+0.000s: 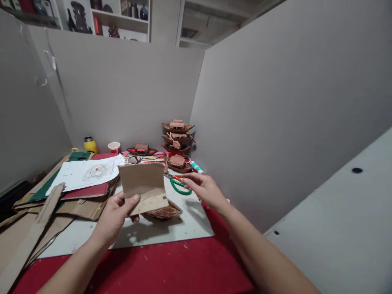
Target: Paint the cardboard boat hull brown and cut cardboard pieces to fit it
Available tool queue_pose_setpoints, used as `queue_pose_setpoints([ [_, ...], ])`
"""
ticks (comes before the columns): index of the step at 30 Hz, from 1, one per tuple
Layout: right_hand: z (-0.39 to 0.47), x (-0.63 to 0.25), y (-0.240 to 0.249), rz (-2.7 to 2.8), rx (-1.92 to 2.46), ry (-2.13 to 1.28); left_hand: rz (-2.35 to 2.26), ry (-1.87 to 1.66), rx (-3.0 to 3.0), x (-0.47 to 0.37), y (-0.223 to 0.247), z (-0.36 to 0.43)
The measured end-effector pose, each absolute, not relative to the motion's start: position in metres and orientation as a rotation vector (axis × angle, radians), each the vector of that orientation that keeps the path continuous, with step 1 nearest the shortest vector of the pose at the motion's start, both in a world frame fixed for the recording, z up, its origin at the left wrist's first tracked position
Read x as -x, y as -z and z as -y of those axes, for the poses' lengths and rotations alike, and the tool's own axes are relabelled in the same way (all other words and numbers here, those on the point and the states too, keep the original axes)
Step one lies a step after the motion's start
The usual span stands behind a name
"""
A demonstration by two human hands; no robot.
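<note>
Muted, even light seems to come from overhead; 1 soft shadow darkens the white board (196, 230) below the folded cardboard (143, 179). Wide-angle distortion stretches the edges; shelf objects (80, 18) look soft.

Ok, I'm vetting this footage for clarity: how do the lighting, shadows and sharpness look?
Head view: muted, fairly even light without strong glare; soft shadows on the white board below the cardboard piece and right hand. Also head view: the vases up top look soft, and the right partition slants steeply, perhaps wide-lens distortion.
</note>
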State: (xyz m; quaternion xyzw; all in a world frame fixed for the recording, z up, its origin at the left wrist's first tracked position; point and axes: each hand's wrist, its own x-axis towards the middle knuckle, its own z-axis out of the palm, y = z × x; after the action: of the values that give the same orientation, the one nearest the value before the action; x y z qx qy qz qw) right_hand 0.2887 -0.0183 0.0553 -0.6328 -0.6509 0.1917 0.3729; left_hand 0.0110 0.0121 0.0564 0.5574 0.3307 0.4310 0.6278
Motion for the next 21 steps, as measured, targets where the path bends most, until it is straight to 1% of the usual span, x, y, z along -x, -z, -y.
queue_pose_setpoints([
  [3, -0.012, -0.302, -0.058, 1.73, 1.943, -0.371, -0.754, -1.077, -1.225, -0.008, -0.058, -0.018],
  [8, -0.048, -0.296, -0.044, 1.919, 2.358, -0.34, -0.712, -1.177, -1.195, -0.004, -0.057, -0.022],
  [14, -0.066, -0.283, -0.04, 2.106, 2.589, -0.269, -0.654, -1.268, -1.14, 0.0, -0.064, -0.023],
  [21, -0.071, -0.287, -0.06, 2.116, 2.702, -0.347, -0.622, -1.273, -1.07, 0.002, -0.068, -0.023],
])
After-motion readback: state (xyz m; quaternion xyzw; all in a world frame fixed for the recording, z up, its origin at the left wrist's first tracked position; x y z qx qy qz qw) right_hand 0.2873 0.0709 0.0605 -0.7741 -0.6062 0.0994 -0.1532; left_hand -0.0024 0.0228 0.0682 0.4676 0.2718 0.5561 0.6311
